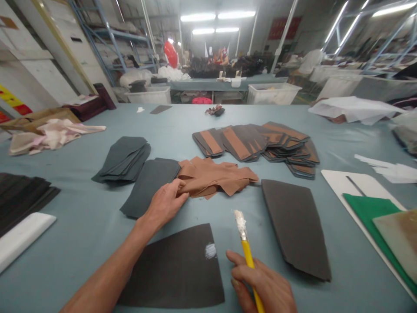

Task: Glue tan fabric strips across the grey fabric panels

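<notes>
1. We find the right hand [260, 280] closed around the brush [246, 250]; its bristles [240, 222] carry white matter and stand clear of the panel [176, 274].
2. The left hand [167, 201] touches the left edge of the brown pieces [221, 176], heaped mid-surface [195, 213]; we cannot tell whether it grips one.
3. The panel lies nearest us, partly hidden by the left forearm [120, 261], with a white patch [210, 251] near its right edge.
4. We judge the step in hand to be picking out a brown piece.
5. In our judgement, the next move calls for separating one piece cleanly, bristles held off everything.
</notes>
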Tool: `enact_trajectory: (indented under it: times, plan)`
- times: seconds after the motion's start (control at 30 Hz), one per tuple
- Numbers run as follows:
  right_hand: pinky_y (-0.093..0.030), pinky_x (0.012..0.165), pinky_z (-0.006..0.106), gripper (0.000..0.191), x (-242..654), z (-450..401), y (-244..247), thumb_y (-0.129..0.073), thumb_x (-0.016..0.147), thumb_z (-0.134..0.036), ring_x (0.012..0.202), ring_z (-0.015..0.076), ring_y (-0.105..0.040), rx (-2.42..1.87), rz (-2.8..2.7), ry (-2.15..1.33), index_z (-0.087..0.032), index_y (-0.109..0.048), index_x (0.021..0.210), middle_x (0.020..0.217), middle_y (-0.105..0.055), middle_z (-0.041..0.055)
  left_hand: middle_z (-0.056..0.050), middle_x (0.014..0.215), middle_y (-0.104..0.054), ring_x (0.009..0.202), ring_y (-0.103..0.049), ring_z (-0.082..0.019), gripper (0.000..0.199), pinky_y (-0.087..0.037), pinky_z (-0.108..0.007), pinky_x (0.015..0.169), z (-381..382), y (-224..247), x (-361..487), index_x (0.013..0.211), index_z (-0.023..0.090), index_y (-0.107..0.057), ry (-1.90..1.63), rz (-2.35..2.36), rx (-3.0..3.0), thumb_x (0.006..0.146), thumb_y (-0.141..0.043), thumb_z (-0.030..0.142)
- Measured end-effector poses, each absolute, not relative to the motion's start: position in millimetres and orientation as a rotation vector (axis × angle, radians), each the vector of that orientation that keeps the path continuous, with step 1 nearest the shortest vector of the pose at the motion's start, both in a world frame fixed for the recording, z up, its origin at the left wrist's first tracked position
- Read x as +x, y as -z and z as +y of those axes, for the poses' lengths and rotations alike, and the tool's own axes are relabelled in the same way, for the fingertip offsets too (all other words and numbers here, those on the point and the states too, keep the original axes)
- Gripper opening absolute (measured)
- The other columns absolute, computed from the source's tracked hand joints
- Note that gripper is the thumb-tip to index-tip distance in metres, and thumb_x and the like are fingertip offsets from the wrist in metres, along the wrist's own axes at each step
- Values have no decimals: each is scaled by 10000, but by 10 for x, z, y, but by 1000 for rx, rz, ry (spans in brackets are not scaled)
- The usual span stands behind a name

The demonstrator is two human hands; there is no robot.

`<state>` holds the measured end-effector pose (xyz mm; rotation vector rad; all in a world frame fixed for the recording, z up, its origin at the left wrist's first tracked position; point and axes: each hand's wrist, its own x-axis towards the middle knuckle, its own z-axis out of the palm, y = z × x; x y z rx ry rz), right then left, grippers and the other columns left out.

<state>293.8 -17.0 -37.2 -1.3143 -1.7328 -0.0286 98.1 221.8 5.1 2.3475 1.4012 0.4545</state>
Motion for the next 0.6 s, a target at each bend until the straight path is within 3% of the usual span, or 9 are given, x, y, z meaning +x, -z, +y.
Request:
enact_trajectory:
  times: [0.2, 0.37, 0.6]
  plan:
    - [-645, 735, 235, 209, 2950, -193, 333, -536, 975, -61, 793, 160, -809, -1295, -1736, 42, -242, -629, 1026, 1086, -832, 81, 27, 686, -643, 634, -570, -166, 199, -402, -282, 606, 2170, -286, 995, 848, 221, -664, -694, 1314, 2100, 867, -604, 409]
    - [-643, 748, 247, 198, 2958, -185, 215, -501, 1021, -102, 842, 184, -822, -1281, -1753, 95, -244, -639, 1015, 1033, -838, 71, 18, 700, -619, 661, -542, -151, 257, -429, -277, 634, 2135, -471, 912, 801, 212, -616, -921, 1227, 1930, 871, -602, 458]
    - [-638, 741, 247, 212, 2876, -78, -7, -458, 1074, -179, 816, 172, -818, -1313, -1667, 149, -250, -657, 1100, 1043, -837, 67, 33, 684, -577, 640, -475, -134, 246, -392, -260, 604, 2034, -493, 779, 772, 205, -660, -934, 1171, 1819, 808, -684, 447]
